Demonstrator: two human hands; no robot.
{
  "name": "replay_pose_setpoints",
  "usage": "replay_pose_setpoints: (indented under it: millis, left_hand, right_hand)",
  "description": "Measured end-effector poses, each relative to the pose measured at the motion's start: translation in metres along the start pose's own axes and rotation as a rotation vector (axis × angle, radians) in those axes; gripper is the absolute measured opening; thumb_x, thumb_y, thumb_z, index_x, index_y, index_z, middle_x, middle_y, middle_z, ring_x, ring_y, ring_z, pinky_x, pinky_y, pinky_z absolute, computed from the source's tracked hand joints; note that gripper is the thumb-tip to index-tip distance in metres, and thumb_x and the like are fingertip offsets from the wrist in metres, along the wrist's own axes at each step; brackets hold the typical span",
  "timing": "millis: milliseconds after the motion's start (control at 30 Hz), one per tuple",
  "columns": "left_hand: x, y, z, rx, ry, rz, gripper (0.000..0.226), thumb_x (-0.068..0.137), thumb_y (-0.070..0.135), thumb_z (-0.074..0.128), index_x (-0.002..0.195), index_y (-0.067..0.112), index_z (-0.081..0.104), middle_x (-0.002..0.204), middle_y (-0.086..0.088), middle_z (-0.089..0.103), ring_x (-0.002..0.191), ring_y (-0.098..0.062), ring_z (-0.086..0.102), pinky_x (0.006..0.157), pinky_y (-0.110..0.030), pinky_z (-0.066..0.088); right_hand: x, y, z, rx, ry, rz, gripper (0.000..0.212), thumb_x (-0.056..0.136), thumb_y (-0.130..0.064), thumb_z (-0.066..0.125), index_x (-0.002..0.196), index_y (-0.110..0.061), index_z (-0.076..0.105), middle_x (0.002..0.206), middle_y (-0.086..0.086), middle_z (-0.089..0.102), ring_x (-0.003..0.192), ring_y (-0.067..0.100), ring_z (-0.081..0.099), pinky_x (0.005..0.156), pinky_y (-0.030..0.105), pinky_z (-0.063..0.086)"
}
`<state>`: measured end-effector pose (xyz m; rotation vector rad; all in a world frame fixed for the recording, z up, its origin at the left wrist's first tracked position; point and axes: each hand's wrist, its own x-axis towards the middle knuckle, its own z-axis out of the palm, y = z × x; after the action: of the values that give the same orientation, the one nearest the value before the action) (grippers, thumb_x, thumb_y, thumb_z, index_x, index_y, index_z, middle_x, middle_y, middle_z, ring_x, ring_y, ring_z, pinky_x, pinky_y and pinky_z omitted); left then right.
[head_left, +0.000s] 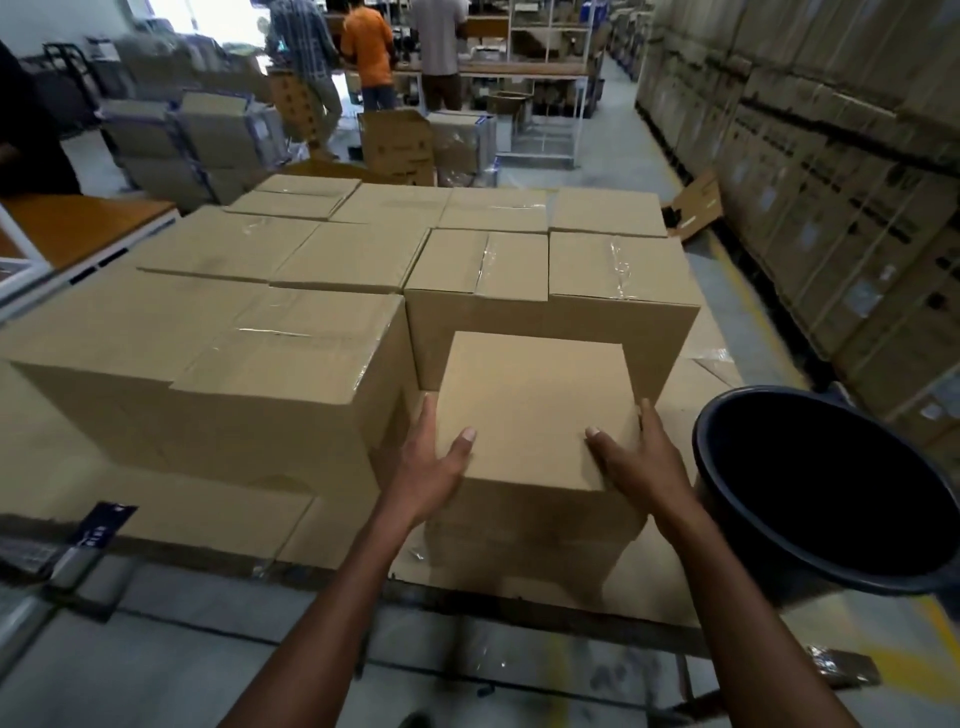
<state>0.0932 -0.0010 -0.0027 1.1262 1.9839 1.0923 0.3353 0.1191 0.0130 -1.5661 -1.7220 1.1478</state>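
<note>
In the head view, the small carton (535, 410) is held just left of the black bucket (831, 488). It is clasped by the left hand (426, 467) and the right hand (641, 462), each spread wide, thumb on top, fingers down a side. Placing appears to be in hand; next, the carton should be squared on the box beneath (519, 535) and both grips eased off.

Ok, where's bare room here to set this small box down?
Front left: the bare cardboard base sheet between the large taped box and the sheet's front edge. A narrower strip lies between the small box and the black bucket. Behind, taped boxes stand packed together.
</note>
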Motion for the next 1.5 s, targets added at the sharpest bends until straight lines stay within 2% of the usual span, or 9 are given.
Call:
replay_pose_setpoints:
  millis: [67,133,233,367,700,867,1200,1367,1500]
  left_hand:
    - [0.003,-0.002,0.000,0.000,-0.006,-0.002,0.082,0.101,0.055,0.051,0.164,0.035,0.003,0.169,0.002,0.024,0.153,-0.024,0.030,0.122,-0.051,0.031]
    - [0.005,-0.004,0.000,-0.007,-0.007,0.001,0.080,0.102,0.052,0.052,0.164,0.033,0.005,0.169,0.001,0.025,0.152,-0.023,0.031,0.122,-0.048,0.031]
    - [0.009,-0.001,0.002,-0.005,-0.002,0.011,0.078,0.103,0.049,0.052,0.164,0.030,0.006,0.169,0.000,0.024,0.153,-0.022,0.028,0.121,-0.044,0.030]
    - [0.018,0.004,0.003,0.016,-0.016,0.008,0.079,0.103,0.050,0.051,0.165,0.031,0.005,0.169,-0.002,0.023,0.154,-0.024,0.027,0.118,-0.046,0.030]
    - [0.042,0.028,0.014,0.037,-0.044,0.011,0.078,0.105,0.044,0.049,0.165,0.022,0.005,0.165,-0.004,0.032,0.148,-0.026,0.036,0.111,-0.036,0.035]
    - [0.044,0.029,0.020,0.057,-0.065,0.004,0.081,0.104,0.049,0.048,0.165,0.024,0.001,0.167,-0.004,0.029,0.149,-0.028,0.035,0.116,-0.048,0.039]
    - [0.047,0.031,0.029,0.024,-0.102,0.016,0.086,0.098,0.059,0.051,0.164,0.030,0.003,0.165,-0.003,0.034,0.148,-0.029,0.038,0.114,-0.055,0.042]
    - [0.034,0.039,0.018,0.061,-0.001,0.069,0.085,0.098,0.058,0.054,0.164,0.029,0.009,0.169,-0.003,0.024,0.153,-0.027,0.029,0.117,-0.052,0.037]
    - [0.016,0.042,-0.003,0.061,0.094,0.159,0.075,0.100,0.052,0.056,0.163,0.028,0.023,0.169,-0.001,0.023,0.154,-0.021,0.026,0.117,-0.044,0.033]
  right_hand:
    - [-0.002,-0.001,-0.002,-0.014,-0.006,-0.014,0.070,0.096,-0.043,0.069,0.153,-0.021,0.034,0.135,-0.002,0.053,0.120,0.021,0.054,0.096,0.037,0.046]
    - [-0.002,-0.001,-0.003,-0.018,-0.012,-0.036,0.058,0.097,-0.042,0.068,0.146,-0.023,0.041,0.128,-0.003,0.056,0.114,0.019,0.055,0.091,0.034,0.043]
    - [0.000,-0.002,-0.002,-0.004,-0.016,-0.044,0.061,0.099,-0.041,0.066,0.150,-0.021,0.038,0.129,-0.003,0.054,0.112,0.017,0.053,0.093,0.034,0.043]
    - [0.008,-0.004,-0.003,-0.018,-0.010,-0.021,0.075,0.098,-0.045,0.065,0.159,-0.020,0.029,0.150,0.003,0.051,0.133,0.028,0.053,0.104,0.041,0.044]
    - [0.045,-0.013,-0.013,-0.088,-0.007,0.041,0.055,0.097,-0.041,0.066,0.143,-0.019,0.043,0.140,0.007,0.059,0.124,0.031,0.058,0.098,0.039,0.044]
    - [0.052,-0.010,-0.018,-0.109,0.023,0.083,0.049,0.095,-0.039,0.067,0.136,-0.020,0.047,0.135,0.006,0.063,0.121,0.031,0.060,0.104,0.044,0.048]
    - [0.053,-0.013,-0.029,-0.180,0.026,0.114,0.056,0.097,-0.041,0.064,0.142,-0.014,0.044,0.144,0.010,0.057,0.128,0.033,0.055,0.105,0.047,0.046]
    - [0.041,-0.021,-0.027,-0.251,0.115,-0.068,0.064,0.091,-0.052,0.066,0.142,-0.019,0.047,0.145,0.012,0.055,0.130,0.034,0.054,0.106,0.051,0.047]
    - [0.020,-0.045,-0.012,-0.212,0.133,-0.171,0.072,0.100,-0.047,0.063,0.160,-0.018,0.036,0.165,0.007,0.037,0.150,0.028,0.036,0.118,0.045,0.034]
